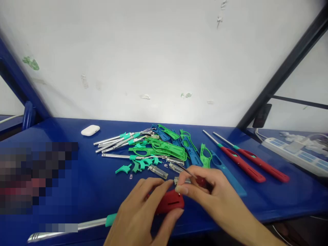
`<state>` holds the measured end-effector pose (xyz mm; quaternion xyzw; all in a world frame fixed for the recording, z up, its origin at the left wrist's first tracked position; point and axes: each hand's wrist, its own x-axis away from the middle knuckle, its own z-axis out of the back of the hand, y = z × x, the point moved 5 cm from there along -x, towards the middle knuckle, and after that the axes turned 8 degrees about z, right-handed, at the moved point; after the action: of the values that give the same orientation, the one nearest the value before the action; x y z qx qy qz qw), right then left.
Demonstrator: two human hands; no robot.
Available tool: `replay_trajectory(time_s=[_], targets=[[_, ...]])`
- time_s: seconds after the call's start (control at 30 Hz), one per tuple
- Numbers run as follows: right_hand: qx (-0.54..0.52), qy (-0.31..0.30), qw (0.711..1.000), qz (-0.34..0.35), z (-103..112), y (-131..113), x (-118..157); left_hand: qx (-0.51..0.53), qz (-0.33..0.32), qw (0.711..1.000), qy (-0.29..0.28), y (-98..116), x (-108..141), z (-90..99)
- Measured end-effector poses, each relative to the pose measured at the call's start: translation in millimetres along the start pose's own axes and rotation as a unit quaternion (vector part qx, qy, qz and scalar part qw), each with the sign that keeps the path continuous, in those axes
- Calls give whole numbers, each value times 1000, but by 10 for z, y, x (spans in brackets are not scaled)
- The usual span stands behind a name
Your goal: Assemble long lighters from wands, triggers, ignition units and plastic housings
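Note:
My left hand (143, 212) is wrapped round the red handle (170, 202) of a long-tube lighter near the table's front edge. Its silver tube (89, 224) with a green collar juts out to the left. My right hand (210, 188) keeps a screwdriver (201, 181) tucked in its fingers, the thin shaft pointing up and left. Thumb and forefinger of that hand pinch together at the top of the red handle, over a tiny metal piece, maybe a screw. Just beyond my hands lie clear fuel tanks (158, 172) and green triggers (124, 168).
Behind them are silver lighter tubes (115, 140), green handle shells (166, 149) and blue shells (191, 150). Two red lighters (241, 163) lie at the right, near a white power strip (297, 153). A white case (90, 130) sits at back left. A white wall (153, 61) stands behind.

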<state>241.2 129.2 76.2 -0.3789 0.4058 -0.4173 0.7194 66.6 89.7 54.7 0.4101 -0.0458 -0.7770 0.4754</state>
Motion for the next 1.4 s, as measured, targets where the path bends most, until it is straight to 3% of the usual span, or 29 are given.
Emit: replay_trajectory(time_s=[0.07,0.17,0.3,0.37,0.5,0.63,0.83,1.1,1.4], targets=[[-29,26,999,-2,-46,1,57,109,64,991,-49,24,-85,-67],[-36,44,998,-7,-84,11,75,194,122,971,-71,34,-145,-103],[2,45,999,-11,-77,44,84,233,136,960,-78,3,-114,-130],[14,35,999,-17,-56,84,119,237,114,962,-66,-8,-88,-123],[53,24,998,-25,69,197,278,118,29,993,12,-35,-27,-29],[156,26,987,-18,250,246,459,-26,-1,998,54,-109,51,30],[236,24,971,-10,338,193,529,-46,-2,997,70,-149,66,62],[249,-3,968,-9,272,175,491,-89,-44,994,45,-131,75,63],[260,3,965,-19,298,194,475,-109,-38,992,55,-98,25,76]])
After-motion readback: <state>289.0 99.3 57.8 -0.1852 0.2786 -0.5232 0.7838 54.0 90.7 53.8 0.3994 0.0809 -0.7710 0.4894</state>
